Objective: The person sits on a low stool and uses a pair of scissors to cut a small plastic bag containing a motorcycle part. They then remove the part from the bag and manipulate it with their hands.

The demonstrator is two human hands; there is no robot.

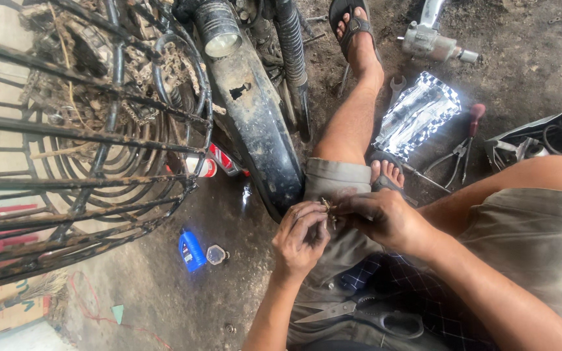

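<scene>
a small brass-coloured part (327, 207) is pinched between the fingertips of both hands, over the knee. left hand (299, 239) is curled tight, fingers closed on the part from the left; right hand (385, 218) is closed on it from the right, thumb and fingers pressed together. what the part is cannot be told, too small. scissors (359, 316) are laid on the lap just below the hands, blades closed. a black mudguard (261, 123) is seen just beyond the hands. a blue bottle (191, 250) is lying on the dirt floor (183, 305) to the left. pliers (453, 159) and a red-handled screwdriver (473, 127) are lying on the floor to the right, beside a shiny foil packet (417, 114).
</scene>
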